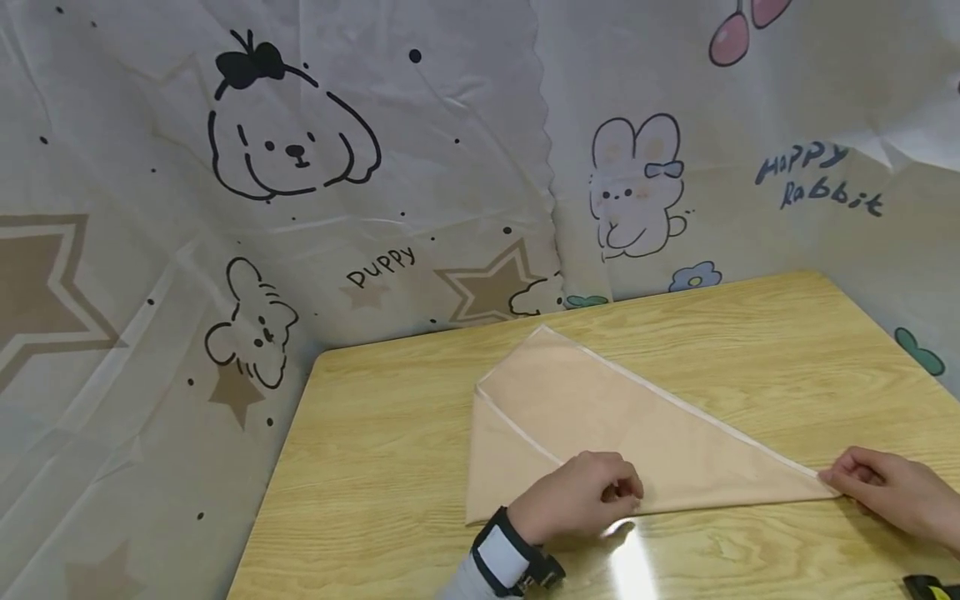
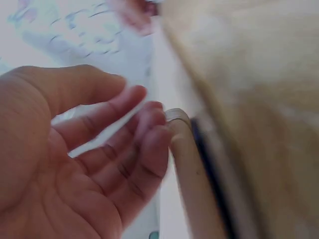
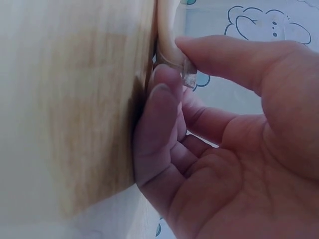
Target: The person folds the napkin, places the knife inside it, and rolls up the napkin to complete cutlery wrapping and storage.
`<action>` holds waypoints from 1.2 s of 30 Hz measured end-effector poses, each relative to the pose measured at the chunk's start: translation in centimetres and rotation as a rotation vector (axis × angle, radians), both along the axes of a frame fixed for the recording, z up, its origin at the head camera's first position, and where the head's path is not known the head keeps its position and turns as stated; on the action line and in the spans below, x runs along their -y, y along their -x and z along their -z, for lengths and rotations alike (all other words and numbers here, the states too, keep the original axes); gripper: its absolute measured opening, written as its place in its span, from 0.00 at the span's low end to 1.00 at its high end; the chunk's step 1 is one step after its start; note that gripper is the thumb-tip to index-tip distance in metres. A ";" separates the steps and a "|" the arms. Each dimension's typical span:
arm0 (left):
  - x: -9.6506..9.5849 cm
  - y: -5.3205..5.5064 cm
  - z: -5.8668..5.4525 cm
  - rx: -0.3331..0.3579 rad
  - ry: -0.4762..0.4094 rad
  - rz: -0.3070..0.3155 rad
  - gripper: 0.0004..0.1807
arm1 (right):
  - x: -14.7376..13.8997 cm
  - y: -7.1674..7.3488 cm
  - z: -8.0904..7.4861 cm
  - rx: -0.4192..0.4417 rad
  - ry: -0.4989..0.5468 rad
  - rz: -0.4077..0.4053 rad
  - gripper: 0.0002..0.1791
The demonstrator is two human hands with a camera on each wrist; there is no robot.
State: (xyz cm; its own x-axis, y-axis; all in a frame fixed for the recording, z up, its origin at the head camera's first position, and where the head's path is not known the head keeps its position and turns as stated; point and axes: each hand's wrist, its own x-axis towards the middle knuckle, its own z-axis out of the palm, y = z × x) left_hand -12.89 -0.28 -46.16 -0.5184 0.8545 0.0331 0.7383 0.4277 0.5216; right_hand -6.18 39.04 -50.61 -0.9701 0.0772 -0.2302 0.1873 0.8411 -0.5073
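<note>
A folded beige cloth (image 1: pixel 592 400) with white edging lies on the table, with a pointed corner at the right and a straight fold along the front. My left hand (image 1: pixel 581 496) is over that front fold, near its middle. In the left wrist view its fingers (image 2: pixel 152 159) are loosely bent, with the tips beside the cloth's edge (image 2: pixel 192 179); no pinch shows. At the cloth's right corner, my right hand (image 1: pixel 888 487) pinches the tip. The right wrist view shows this corner (image 3: pixel 169 30) between thumb and fingers.
The pale wooden table (image 1: pixel 375 442) reaches back to a printed white curtain (image 1: pixel 450 183) with cartoon animals and stars. A black strap with a small camera (image 1: pixel 543 571) is on my left wrist. Part of a black and yellow object (image 1: pixel 930 587) shows at the lower right.
</note>
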 end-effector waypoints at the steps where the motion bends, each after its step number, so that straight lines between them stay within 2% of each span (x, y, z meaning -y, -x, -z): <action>1: 0.5 0.5 -0.4 0.044 -0.038 -0.006 0.06 | 0.0 0.0 0.0 -0.003 0.001 0.001 0.18; 4: 3.1 2.3 -1.6 0.103 -0.147 -0.082 0.08 | -0.1 0.0 0.0 -0.009 0.003 0.004 0.19; 7: 7.0 4.5 -2.4 0.114 -0.190 -0.258 0.09 | -0.1 0.0 0.2 0.001 0.013 0.010 0.20; 9: 10.2 6.1 -2.4 0.159 -0.201 -0.388 0.11 | -0.1 0.0 0.2 0.008 0.019 0.012 0.22; 12: 15.1 8.6 -1.0 0.292 -0.281 -0.574 0.13 | -0.2 0.1 0.3 0.013 0.020 0.016 0.23; 14: 18.1 9.9 0.4 0.422 -0.405 -0.665 0.16 | -0.3 0.1 0.4 0.013 0.023 0.021 0.23; 16: 20.5 10.8 1.9 0.531 -0.548 -0.732 0.18 | -0.4 0.1 0.5 0.022 0.030 0.029 0.24; 18: 22.2 11.2 3.1 0.633 -0.689 -0.759 0.22 | -0.5 0.2 0.6 0.038 0.046 0.044 0.25; 20: 23.3 11.4 4.0 0.702 -0.802 -0.746 0.25 | -0.5 0.2 0.7 0.050 0.057 0.058 0.26; 23: 24.3 11.6 4.9 0.768 -0.957 -0.698 0.28 | -0.6 0.1 0.9 0.051 0.086 0.075 0.25; 27: 24.6 11.7 5.5 0.831 -1.116 -0.667 0.25 | -0.6 -0.2 1.1 0.010 0.103 0.078 0.23; 30: 24.8 11.6 5.7 0.858 -1.147 -0.663 0.23 | -0.3 -0.4 1.3 -0.064 0.104 0.070 0.20; 33: 24.8 11.6 5.7 0.869 -1.131 -0.656 0.24 | 0.4 -0.6 1.3 -0.189 0.162 0.078 0.15; 36: 24.8 11.7 5.7 0.868 -1.120 -0.658 0.27 | 1.5 -0.6 0.3 -0.274 0.245 0.069 0.13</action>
State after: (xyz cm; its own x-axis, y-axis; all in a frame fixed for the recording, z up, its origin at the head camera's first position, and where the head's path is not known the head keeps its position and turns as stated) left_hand -24.59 -25.10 -51.82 -0.9744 0.2237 -0.0234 -0.1007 -0.3409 0.9347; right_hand -5.63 37.56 -50.87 -0.9927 0.1192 0.0173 0.0687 0.6784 -0.7314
